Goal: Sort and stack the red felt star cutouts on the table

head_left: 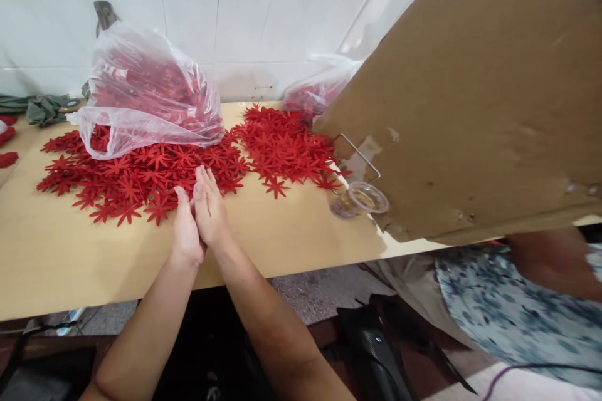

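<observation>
My left hand [187,225] and my right hand [210,208] are pressed palm to palm above the table's front half, fingers stretched out and pointing away from me. No object shows between them; the inner sides of the palms are hidden. Just beyond my fingertips spreads a pile of red petal-shaped cutouts [129,185], each like a many-pointed flower. A clear plastic bag [150,91] full of more red pieces rests on that pile. To the right lies a second heap of red flower cutouts [282,144], apart from my hands.
A large brown board [470,100] stands tilted on the right, with a metal wire handle [360,155] and a clear plastic cup [367,198] at its lower left. Another bag [324,84] sits behind the right heap. Green fabric [44,109] lies far left. Beyond the board shows another person's arm [555,263].
</observation>
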Demonstrator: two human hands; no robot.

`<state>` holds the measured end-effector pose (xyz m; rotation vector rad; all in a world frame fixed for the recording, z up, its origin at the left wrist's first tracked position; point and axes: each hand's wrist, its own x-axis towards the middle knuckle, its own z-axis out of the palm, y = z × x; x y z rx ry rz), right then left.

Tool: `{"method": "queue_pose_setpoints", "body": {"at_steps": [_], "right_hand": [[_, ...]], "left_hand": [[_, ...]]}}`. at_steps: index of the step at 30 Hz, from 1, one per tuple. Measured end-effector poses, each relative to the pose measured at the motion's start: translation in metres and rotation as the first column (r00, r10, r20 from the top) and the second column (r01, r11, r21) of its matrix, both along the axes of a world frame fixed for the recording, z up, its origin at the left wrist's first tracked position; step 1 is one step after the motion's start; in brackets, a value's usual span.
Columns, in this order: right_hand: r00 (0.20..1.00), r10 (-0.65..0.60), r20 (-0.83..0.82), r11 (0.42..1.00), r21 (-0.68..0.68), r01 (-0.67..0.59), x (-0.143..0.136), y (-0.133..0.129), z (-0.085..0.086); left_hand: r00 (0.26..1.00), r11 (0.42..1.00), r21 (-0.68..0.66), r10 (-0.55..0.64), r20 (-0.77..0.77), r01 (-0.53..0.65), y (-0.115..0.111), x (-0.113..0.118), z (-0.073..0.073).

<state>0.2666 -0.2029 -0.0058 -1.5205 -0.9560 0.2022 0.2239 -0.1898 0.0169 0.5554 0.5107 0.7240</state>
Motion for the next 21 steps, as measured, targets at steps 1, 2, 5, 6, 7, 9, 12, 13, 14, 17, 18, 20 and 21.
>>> {"method": "queue_pose_setpoints", "body": {"at_steps": [1,2,5,6,7,9,12,13,14,17,18,20,21], "right_hand": [[1.0,0.023,0.003,1.0,0.004,-0.023,-0.007,-0.004,-0.002],[0.999,0.047,0.008,0.999,0.01,-0.047,-0.014,-0.008,-0.004],[0.994,0.109,0.0,0.994,0.031,-0.109,-0.029,-0.018,-0.003],[0.992,0.124,-0.019,0.992,0.041,-0.123,-0.03,-0.019,-0.001],[0.99,0.132,-0.042,0.99,0.053,-0.13,-0.028,-0.018,0.002],[0.987,0.125,-0.101,0.99,0.073,-0.118,-0.016,-0.01,0.008],[0.959,0.093,-0.268,0.995,0.054,-0.082,0.008,0.005,0.015],[0.941,0.09,-0.325,0.996,0.045,-0.08,0.013,0.008,0.016],[0.928,0.092,-0.36,0.996,0.039,-0.084,0.016,0.01,0.016],[0.942,0.125,-0.311,0.992,0.071,-0.108,0.007,0.003,0.011],[0.951,0.141,-0.275,0.988,0.103,-0.116,0.0,-0.002,0.009],[0.949,0.187,-0.254,0.971,0.196,-0.138,-0.012,-0.01,0.003],[0.934,0.215,-0.286,0.956,0.255,-0.142,-0.016,-0.012,0.001]], "left_hand": [[1.0,1.0,-0.01,-0.009,0.01,0.009,0.003,-0.001,0.0],[1.0,1.0,-0.028,-0.013,0.009,0.014,0.007,-0.001,0.0],[0.998,0.998,-0.049,0.036,-0.043,-0.038,0.014,0.0,0.002],[0.996,0.998,-0.027,0.061,-0.06,-0.063,0.013,0.001,0.004],[0.995,0.997,0.006,0.079,-0.064,-0.078,0.012,0.001,0.005],[0.997,0.994,0.09,0.068,-0.044,-0.064,0.004,0.003,0.008],[1.0,0.98,0.197,0.01,-0.015,-0.007,-0.011,0.003,0.009],[1.0,0.977,0.213,-0.001,-0.013,0.003,-0.014,0.003,0.01],[1.0,0.977,0.212,-0.006,-0.014,0.009,-0.015,0.003,0.01],[1.0,0.989,0.151,0.009,-0.013,-0.007,-0.007,0.006,0.015],[1.0,0.993,0.114,0.015,-0.022,-0.012,-0.001,0.008,0.016],[0.998,1.0,0.028,0.002,-0.058,-0.001,0.01,0.012,0.018],[0.997,1.0,-0.01,-0.022,-0.067,0.022,0.013,0.013,0.018]]}}
